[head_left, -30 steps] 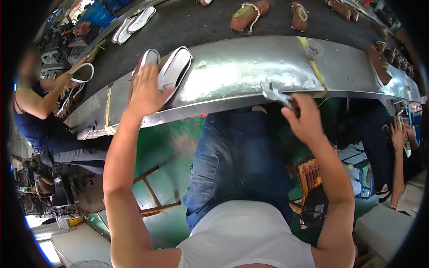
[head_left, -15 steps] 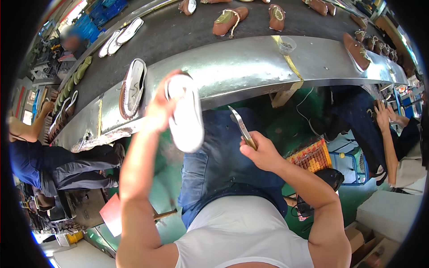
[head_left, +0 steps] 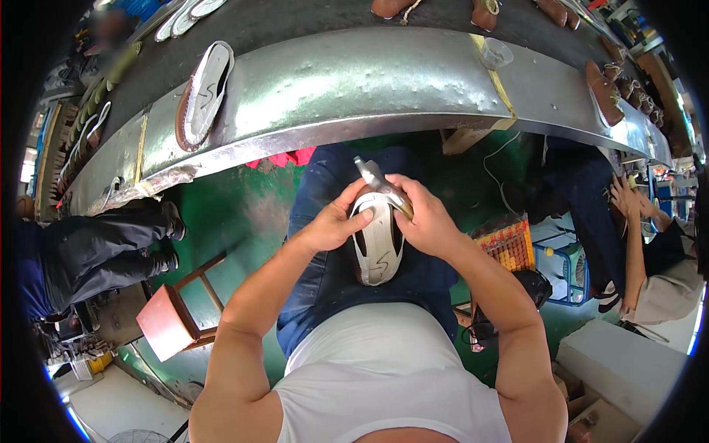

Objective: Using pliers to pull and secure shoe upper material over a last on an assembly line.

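Observation:
A white-soled shoe lies sole-up on my lap, over blue jeans. My left hand grips its upper left side, thumb on the sole. My right hand holds a metal tool against the shoe's far end, the tool's tip pointing away from me. A second shoe with a white sole and brown rim lies sole-up on the metal bench to the upper left.
Brown shoes and white soles sit along the dark conveyor belt beyond the bench. A person in dark clothes sits at left, another person at right. A red stool stands at lower left, an orange crate at right.
My left hand brought the white-soled shoe from the bench down to my lap. My right hand moved in with the tool to the shoe's far end.

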`<control>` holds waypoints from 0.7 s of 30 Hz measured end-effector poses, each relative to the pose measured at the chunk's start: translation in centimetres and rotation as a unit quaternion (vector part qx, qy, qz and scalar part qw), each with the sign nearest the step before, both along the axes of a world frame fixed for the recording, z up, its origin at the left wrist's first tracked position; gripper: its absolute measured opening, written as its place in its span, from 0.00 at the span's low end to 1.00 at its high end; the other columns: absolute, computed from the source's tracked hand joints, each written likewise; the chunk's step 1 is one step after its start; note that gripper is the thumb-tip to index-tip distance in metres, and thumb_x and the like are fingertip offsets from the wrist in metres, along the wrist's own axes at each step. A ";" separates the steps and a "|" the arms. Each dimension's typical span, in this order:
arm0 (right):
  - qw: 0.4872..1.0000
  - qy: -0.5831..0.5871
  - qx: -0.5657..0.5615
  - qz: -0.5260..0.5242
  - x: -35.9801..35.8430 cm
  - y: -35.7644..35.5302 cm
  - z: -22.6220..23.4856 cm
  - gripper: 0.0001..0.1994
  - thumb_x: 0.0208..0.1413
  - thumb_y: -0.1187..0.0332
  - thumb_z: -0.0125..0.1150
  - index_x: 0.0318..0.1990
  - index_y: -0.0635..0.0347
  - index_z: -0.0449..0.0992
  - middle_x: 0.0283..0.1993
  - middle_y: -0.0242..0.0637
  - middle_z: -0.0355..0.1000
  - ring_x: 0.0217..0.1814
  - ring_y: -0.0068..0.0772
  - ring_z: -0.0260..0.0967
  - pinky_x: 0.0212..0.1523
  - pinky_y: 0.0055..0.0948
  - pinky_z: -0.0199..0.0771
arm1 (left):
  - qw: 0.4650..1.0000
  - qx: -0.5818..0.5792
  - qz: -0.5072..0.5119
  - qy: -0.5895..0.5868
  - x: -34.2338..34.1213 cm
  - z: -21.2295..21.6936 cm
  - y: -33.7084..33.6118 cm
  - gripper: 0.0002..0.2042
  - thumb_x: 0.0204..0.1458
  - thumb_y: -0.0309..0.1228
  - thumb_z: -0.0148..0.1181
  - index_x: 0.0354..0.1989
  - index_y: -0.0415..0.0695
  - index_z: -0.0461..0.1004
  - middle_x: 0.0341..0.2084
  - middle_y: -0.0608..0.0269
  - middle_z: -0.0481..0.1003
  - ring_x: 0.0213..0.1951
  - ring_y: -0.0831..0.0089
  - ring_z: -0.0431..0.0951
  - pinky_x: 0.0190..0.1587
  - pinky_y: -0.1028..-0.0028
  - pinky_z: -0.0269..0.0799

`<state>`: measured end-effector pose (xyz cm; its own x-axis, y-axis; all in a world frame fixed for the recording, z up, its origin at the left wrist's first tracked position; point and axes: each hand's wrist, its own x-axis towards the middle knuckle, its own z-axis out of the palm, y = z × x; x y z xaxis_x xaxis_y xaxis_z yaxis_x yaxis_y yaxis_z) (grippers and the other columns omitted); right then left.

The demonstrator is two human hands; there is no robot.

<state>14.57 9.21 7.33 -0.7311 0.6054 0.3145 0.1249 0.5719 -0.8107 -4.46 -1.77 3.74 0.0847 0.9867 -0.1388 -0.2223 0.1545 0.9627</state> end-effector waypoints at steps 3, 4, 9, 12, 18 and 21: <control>0.996 -0.067 0.030 0.060 -0.2 1.3 1.7 0.19 0.52 0.78 0.59 0.52 0.64 0.66 0.48 0.53 0.72 0.48 0.55 0.73 0.46 0.46 0.72 | 0.999 0.002 0.025 0.037 0.7 -1.1 0.1 0.28 0.64 0.36 0.54 0.70 0.48 0.53 0.67 0.59 0.57 0.67 0.68 0.56 0.68 0.66 0.52; 0.994 -0.099 0.017 0.042 -0.2 1.4 2.3 0.17 0.54 0.73 0.62 0.51 0.63 0.68 0.43 0.48 0.75 0.45 0.49 0.76 0.44 0.39 0.74 | 0.993 0.010 0.030 0.111 0.7 -1.1 0.1 0.25 0.65 0.37 0.52 0.68 0.47 0.56 0.69 0.56 0.51 0.69 0.66 0.53 0.68 0.65 0.52; 0.961 -0.211 -0.174 0.021 3.8 0.4 3.6 0.14 0.63 0.64 0.56 0.50 0.64 0.70 0.36 0.40 0.78 0.32 0.28 0.75 0.36 0.28 0.75 | 0.977 0.042 0.105 0.183 0.8 -2.1 -0.3 0.24 0.65 0.39 0.51 0.66 0.46 0.55 0.64 0.53 0.56 0.65 0.64 0.59 0.65 0.65 0.56; 0.908 -0.247 -0.334 0.056 5.3 -2.9 3.2 0.14 0.64 0.66 0.54 0.51 0.66 0.70 0.38 0.37 0.78 0.31 0.22 0.74 0.34 0.25 0.75 | 0.991 0.017 0.093 0.094 0.8 -2.2 -0.3 0.26 0.65 0.41 0.50 0.67 0.46 0.53 0.57 0.53 0.65 0.59 0.64 0.66 0.62 0.65 0.61; 0.828 -0.232 -0.508 0.049 5.4 -4.1 1.3 0.13 0.64 0.67 0.53 0.50 0.67 0.71 0.37 0.37 0.75 0.29 0.20 0.69 0.28 0.22 0.72 | 0.990 -0.003 0.068 0.127 0.8 -1.8 -0.1 0.27 0.67 0.42 0.47 0.69 0.45 0.50 0.56 0.58 0.66 0.59 0.70 0.64 0.63 0.68 0.58; 0.847 -0.254 -0.461 0.070 4.7 -3.0 1.4 0.13 0.65 0.67 0.53 0.50 0.67 0.71 0.40 0.39 0.74 0.30 0.22 0.69 0.27 0.23 0.71 | 0.994 0.022 0.070 0.078 0.8 -2.2 -0.4 0.28 0.67 0.44 0.46 0.70 0.45 0.49 0.58 0.57 0.65 0.60 0.68 0.63 0.65 0.68 0.56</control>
<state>19.24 6.18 8.78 -0.7157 0.3177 -0.6220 0.5748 -0.2378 -0.7830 -3.62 -2.13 1.53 -0.0723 0.9927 -0.0961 -0.0867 0.0897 0.9922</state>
